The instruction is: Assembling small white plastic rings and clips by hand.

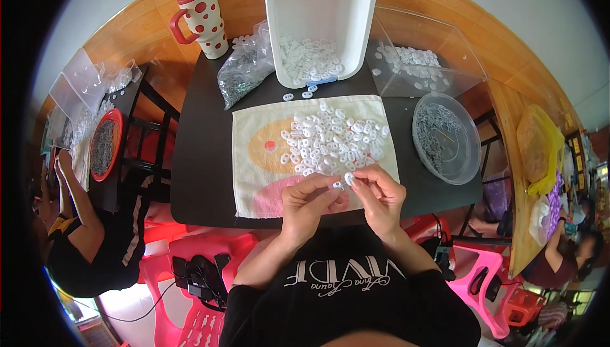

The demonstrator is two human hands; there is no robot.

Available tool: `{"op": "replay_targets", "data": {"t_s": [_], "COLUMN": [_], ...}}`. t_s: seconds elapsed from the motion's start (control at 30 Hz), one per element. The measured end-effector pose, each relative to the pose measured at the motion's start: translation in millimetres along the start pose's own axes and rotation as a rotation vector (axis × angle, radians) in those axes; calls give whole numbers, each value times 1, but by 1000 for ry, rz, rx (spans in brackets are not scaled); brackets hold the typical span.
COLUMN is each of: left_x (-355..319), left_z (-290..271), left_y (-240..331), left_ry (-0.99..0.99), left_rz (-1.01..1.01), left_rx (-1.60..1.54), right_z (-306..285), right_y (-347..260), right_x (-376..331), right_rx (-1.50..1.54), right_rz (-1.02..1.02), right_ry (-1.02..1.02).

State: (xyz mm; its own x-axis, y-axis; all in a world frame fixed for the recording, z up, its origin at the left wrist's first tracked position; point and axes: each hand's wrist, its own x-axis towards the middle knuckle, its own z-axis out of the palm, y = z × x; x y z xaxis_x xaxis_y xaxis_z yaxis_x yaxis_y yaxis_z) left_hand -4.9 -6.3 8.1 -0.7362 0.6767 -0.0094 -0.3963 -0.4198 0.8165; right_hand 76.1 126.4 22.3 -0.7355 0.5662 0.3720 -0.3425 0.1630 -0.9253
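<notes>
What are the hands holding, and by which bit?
The right hand pinches a white oval piece by its right side; the left hand holds a second white piece, exactly where I can't tell.

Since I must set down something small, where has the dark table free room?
The widest bare patch of table lies left of the towel, nearer than the bag. A narrower strip runs between towel and round tub. Crowded: behind the towel, with white bin and clear box; on it, white pieces.

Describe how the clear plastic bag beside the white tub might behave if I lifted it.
The bag would probably sag, since it looks thin and wrinkled. Its many small grey pieces would likely shift inside, looking loose.
</notes>
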Motion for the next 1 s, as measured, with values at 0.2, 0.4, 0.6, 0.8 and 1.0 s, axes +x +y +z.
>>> {"op": "replay_targets", "data": {"t_s": [0.2,0.4,0.6,0.8,1.0], "left_x": [-1,-2,-3,-4,-2], "left_z": [-1,-2,2,-4,-8], "left_y": [-1,0,1,-6,-9], "left_ry": [-5,-14,29,1,-34], "left_rz": [19,48,28,36,253], "left_rx": [13,30,65,135,543], "right_z": [0,-3,-9,-10,-17], "right_y": [-3,-3,2,2,1], "right_x": [2,2,1,1,7], "right_rx": [-37,-83,-104,-45,-82], "right_rz": [-5,-10,-44,-13,82], "right_ry": [-21,-89,-186,-235,-340]}}
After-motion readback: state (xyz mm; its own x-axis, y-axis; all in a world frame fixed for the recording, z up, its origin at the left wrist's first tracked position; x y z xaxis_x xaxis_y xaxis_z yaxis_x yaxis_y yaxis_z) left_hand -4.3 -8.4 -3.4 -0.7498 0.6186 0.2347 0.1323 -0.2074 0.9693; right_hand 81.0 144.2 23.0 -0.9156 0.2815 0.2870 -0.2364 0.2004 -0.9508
